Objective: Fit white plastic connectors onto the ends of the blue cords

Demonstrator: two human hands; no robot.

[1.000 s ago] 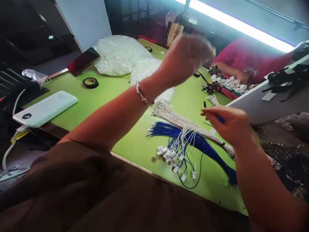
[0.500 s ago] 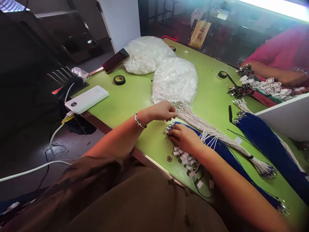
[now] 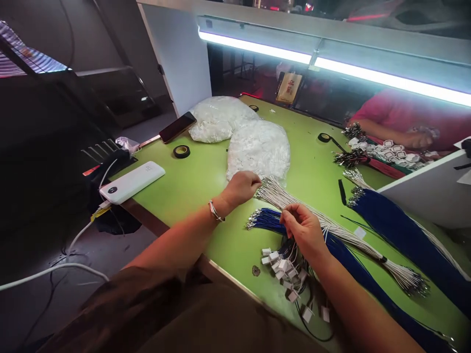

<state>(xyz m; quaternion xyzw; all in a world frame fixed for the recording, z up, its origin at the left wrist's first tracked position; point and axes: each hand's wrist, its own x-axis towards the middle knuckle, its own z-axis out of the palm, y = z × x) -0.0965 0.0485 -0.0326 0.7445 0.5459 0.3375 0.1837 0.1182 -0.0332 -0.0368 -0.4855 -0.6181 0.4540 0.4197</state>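
Observation:
My left hand [image 3: 241, 187] is closed, its fingertips at the metal-tipped end of a bundle of white wires [image 3: 331, 225] lying on the green table [image 3: 198, 181]. My right hand [image 3: 305, 233] is curled in a pinch over a bundle of blue wires [image 3: 265, 220], holding thin wires that run down to a heap of small white connectors [image 3: 283, 267] near the table's front edge. What my left fingers hold is hidden.
Two bags of white parts [image 3: 257, 147] lie behind my hands. A white power bank [image 3: 132, 182], a phone [image 3: 177, 127] and a tape roll [image 3: 181, 151] sit at the left. A second blue bundle [image 3: 401, 233] lies right. A person in pink [image 3: 401, 122] works across the table.
My left hand came down from the air to the white wire ends. My right hand dropped onto the blue bundle, then lifted slightly with thin wires. The camera tilted up.

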